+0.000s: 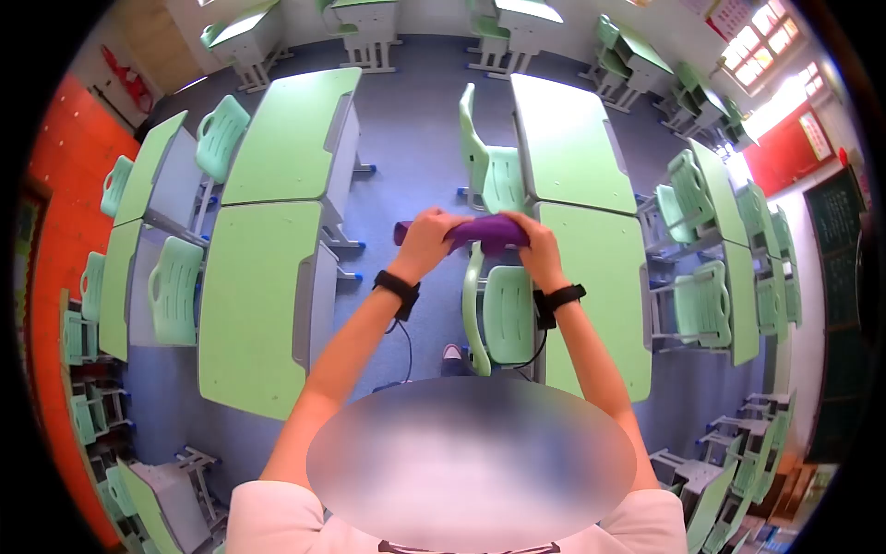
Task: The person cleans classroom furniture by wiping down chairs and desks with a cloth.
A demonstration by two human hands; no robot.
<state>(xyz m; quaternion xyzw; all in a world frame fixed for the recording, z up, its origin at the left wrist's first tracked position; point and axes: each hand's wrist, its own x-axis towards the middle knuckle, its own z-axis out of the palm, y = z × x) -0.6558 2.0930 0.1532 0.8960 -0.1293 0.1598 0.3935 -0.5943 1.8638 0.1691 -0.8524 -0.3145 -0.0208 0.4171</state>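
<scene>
A dark purple cloth point(487, 233) is stretched between my two hands, bunched and folded, above the aisle and a green chair. My left hand point(428, 238) is closed around its left part, and a short end sticks out past the fist. At the cloth's other end, my right hand point(539, 247) grips it with the fingers curled over the top. Both wrists wear black bands with cables. Just below the cloth stands the green chair point(509, 314), beside the right-hand desk.
Green-topped desks point(258, 305) line the left of the aisle, and more desks point(595, 305) stand on the right. Another green chair point(498, 171) sits farther along. Blue floor point(406, 120) runs between the rows. A chalkboard point(835, 305) hangs at the far right.
</scene>
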